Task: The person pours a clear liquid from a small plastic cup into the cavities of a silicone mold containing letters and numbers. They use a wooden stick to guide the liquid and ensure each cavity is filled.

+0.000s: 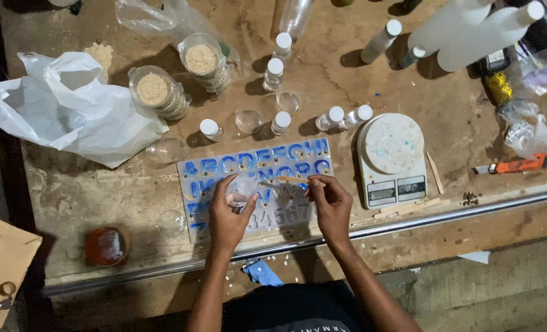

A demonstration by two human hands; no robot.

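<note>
Both hands over crowded mould

Dim overall, lighting coming from above. Casting short shadows beside the small bottles. Glaring on the white plastic bag. Softening and darkening toward the edges.

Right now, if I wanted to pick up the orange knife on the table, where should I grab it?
Grab the orange knife by the middle of its long orange handle, coming down from above. It lies flat on the table with bare space around it, and its dark metal end points left, so keep fingers on the orange part.
</note>
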